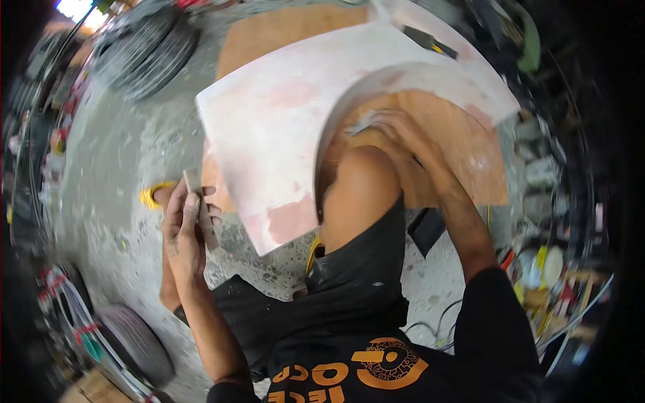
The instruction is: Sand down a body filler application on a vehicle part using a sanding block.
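A large white car fender panel [282, 127] with pinkish filler patches lies on a brown wooden board [463, 154]. My right hand [393, 127] presses a small grey piece of sandpaper [363, 122] against the inner edge of the panel's wheel arch. My left hand [185, 225] is off the panel's left edge and holds a thin flat grey strip [200, 208] upright between its fingers. My bare knee [359, 195] sits under the arch cutout.
Stacked tyres [144, 50] lie at the upper left on the grey concrete floor [114, 168]. Another tyre [138, 342] sits at the lower left. Cans, tools and clutter [544, 269] crowd the right side. A yellow sandal [154, 195] is beside my left hand.
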Available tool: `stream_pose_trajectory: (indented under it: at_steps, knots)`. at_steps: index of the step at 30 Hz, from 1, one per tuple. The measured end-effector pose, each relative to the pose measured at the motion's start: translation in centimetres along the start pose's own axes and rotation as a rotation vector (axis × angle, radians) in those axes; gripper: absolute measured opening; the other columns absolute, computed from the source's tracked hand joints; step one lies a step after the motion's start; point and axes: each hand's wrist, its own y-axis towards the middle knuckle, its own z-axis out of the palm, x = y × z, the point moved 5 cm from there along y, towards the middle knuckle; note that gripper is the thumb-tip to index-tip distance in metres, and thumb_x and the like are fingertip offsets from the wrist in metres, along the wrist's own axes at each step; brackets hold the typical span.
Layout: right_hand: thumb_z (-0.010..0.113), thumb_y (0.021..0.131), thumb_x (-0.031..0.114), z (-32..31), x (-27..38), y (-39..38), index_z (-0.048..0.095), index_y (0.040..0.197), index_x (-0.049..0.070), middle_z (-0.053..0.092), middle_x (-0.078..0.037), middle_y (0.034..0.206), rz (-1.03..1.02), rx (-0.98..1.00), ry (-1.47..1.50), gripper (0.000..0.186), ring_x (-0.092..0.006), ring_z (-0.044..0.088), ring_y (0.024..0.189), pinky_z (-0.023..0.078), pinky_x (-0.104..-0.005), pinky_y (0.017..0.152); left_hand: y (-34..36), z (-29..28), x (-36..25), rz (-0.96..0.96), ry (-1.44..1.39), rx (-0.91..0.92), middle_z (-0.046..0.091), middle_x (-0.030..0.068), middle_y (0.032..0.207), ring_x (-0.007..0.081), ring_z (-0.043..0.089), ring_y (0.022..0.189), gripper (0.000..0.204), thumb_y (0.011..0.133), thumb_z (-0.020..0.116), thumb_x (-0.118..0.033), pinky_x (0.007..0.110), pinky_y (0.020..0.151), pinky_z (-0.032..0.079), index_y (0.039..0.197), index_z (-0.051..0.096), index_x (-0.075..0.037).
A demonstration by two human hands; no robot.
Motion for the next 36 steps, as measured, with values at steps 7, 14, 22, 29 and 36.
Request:
stream_pose_trajectory:
  at_steps: [7, 14, 22, 29, 36]
  knots:
    - [0.067, 0.101, 0.015, -9.6, 11.8, 4.3, 0.073, 0.113, -0.002, 0.074, -0.007, 0.104, 0.661, -0.52, 0.635, 0.022, -0.0125, 0.068, 0.093, 0.053, -0.0259, 0.083, -0.3, -1.9, 3.2, 0.028, -0.108, -0.058, 0.067, 0.009, 0.123, 0.0112, 0.064, 0.092, 0.05, 0.102, 0.062, -0.013, 0.023, 0.082, 0.052, 0.148, 0.052, 0.003]
    - [0.075, 0.097, 0.019, -1.9, 26.2, 10.7, 0.071, 0.116, -0.003, 0.073, -0.004, 0.103, 0.605, -0.153, 0.894, 0.03, -0.0072, 0.065, 0.085, 0.05, -0.0217, 0.076, -0.5, 2.4, 0.3, 0.384, -0.071, -0.092, 0.066, 0.0097, 0.12, 0.0113, 0.065, 0.092, 0.049, 0.101, 0.065, -0.01, 0.024, 0.083, 0.053, 0.149, 0.054, -0.005]
    - [0.076, 0.096, 0.022, 9.3, 35.1, 12.1, 0.07, 0.119, -0.004, 0.074, -0.006, 0.099, 0.727, 0.0, 1.284, 0.035, -0.0091, 0.067, 0.08, 0.051, -0.0232, 0.069, -2.1, -2.3, 4.2, 0.051, -0.904, -0.088, 0.065, 0.0107, 0.127, 0.0147, 0.065, 0.11, 0.045, 0.105, 0.061, -0.025, 0.032, 0.098, 0.052, 0.141, 0.052, 0.002]
    - [0.078, 0.095, 0.024, 10.4, 35.6, 12.6, 0.075, 0.107, -0.009, 0.073, -0.005, 0.082, 0.594, 0.058, 0.991, 0.035, -0.0085, 0.063, 0.07, 0.05, -0.023, 0.063, -3.6, -3.9, 5.4, -0.012, -0.823, -0.007, 0.068, 0.0104, 0.116, 0.0165, 0.068, 0.103, 0.036, 0.106, 0.058, -0.024, 0.033, 0.094, 0.055, 0.132, 0.056, 0.001]
    - [0.079, 0.094, 0.023, 10.4, 35.1, 12.1, 0.074, 0.108, -0.008, 0.072, -0.005, 0.082, 0.607, 0.064, 0.909, 0.035, -0.0084, 0.064, 0.071, 0.051, -0.0236, 0.064, -3.4, -3.2, 6.4, -0.027, -0.899, -0.044, 0.069, 0.0146, 0.119, 0.0196, 0.07, 0.102, 0.041, 0.108, 0.055, -0.028, 0.035, 0.091, 0.058, 0.131, 0.056, 0.005]
